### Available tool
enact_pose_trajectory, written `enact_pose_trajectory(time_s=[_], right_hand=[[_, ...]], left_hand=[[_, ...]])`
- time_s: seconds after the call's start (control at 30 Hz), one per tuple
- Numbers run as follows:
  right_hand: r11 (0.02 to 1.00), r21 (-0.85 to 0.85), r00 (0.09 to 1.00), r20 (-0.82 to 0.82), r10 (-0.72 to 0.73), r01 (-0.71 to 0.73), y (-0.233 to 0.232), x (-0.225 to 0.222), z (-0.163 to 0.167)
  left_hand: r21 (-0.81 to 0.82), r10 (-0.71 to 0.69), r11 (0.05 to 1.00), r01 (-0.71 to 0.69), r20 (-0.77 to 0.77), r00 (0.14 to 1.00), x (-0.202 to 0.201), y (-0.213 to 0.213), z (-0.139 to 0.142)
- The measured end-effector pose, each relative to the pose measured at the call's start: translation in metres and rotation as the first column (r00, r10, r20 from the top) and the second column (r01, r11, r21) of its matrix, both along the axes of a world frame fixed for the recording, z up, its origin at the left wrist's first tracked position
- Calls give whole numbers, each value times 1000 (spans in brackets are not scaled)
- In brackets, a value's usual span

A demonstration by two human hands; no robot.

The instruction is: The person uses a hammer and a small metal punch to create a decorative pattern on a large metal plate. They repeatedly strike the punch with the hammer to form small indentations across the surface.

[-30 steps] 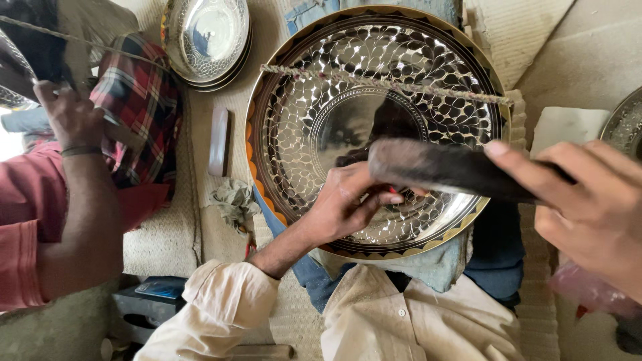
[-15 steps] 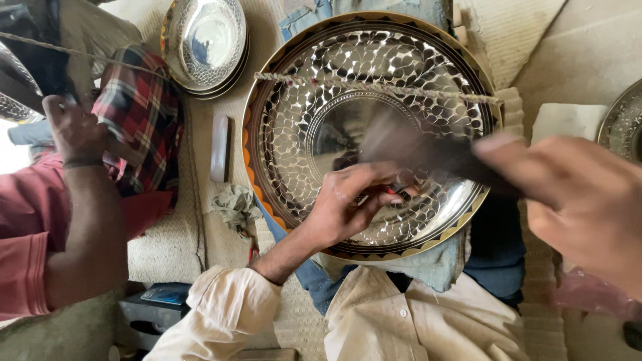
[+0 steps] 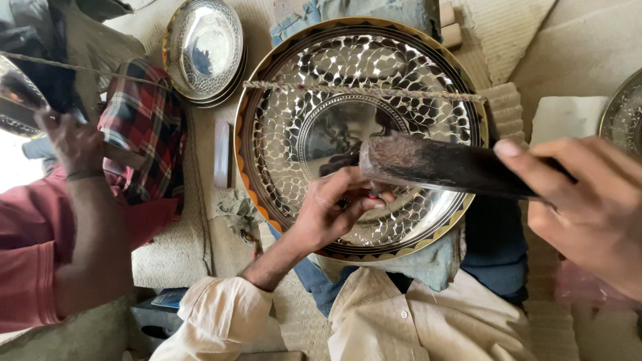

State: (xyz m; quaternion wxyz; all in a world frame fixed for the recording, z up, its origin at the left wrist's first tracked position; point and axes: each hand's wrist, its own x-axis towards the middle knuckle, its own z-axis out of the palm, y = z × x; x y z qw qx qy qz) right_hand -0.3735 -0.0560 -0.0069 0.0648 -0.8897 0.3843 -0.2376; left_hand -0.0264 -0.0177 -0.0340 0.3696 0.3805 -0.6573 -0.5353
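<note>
A metal-craft workshop, worked at floor level: a large engraved brass tray (image 3: 361, 134) rests on a seated person's lap, a dark hammer (image 3: 441, 164) over it, stacked engraved silver plates (image 3: 204, 50) lie on woven matting (image 3: 174, 247), and a co-worker's arm (image 3: 90, 220) is just beside.

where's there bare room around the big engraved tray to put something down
Bare matting shows between the small bar left of the big tray and the plaid cloth, and on the ribbed mat at upper right. The tray's near side is crowded: the left hand rests there and the right hand holds a dark tool over it.
</note>
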Motion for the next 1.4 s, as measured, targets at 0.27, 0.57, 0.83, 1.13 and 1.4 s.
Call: enact_pose_trajectory(time_s=[0.27,0.57,0.83,1.13,1.4], right_hand=[[940,332,957,241,-161,75,15,11,6],[971,233,996,57,-63,48,6,19,-4],[977,194,989,-138,-57,83,7,21,-1],[919,390,991,89,-103,60,8,32,10],[962,246,993,-41,-109,116,10,44,17]], left_hand=[[-131,-19,991,31,87,996,-2,-4,2],[-36,-69,997,68,-15,998,2,-7,1],[-172,-47,983,69,130,990,5,-8,-5],[-283,44,959,16,205,978,11,-8,-1],[-235,-3,971,30,112,994,18,-7,11]])
